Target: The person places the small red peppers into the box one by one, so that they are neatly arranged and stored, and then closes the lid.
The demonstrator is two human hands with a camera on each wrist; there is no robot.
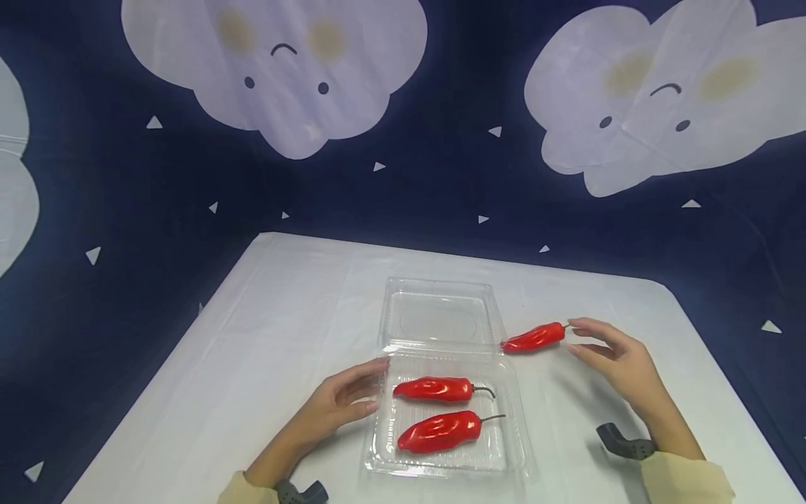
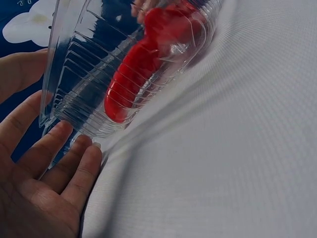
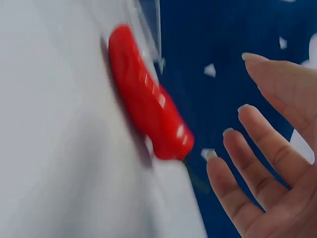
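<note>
A clear plastic clamshell box (image 1: 441, 467) lies on the table with its lid (image 1: 387, 311) folded back, away from me. Two red peppers (image 1: 434, 389) with thin stems lie side by side in its base. Along the box's left side is my left hand (image 1: 330, 404); its fingertips (image 2: 84, 148) come right up to the plastic wall in the left wrist view. A third red pepper (image 1: 535, 339) rests on the table just right of the hinge, stem pointing right. By that stem my right hand (image 1: 620, 360) hovers with spread fingers and nothing gripped.
A white cloth covers the table (image 1: 271, 315). Behind it hangs a dark blue curtain (image 1: 453, 182) with white clouds and small triangles. Dark wrist mounts (image 1: 623, 444) sit at the cuffs of the pale yellow sleeves (image 1: 686, 479).
</note>
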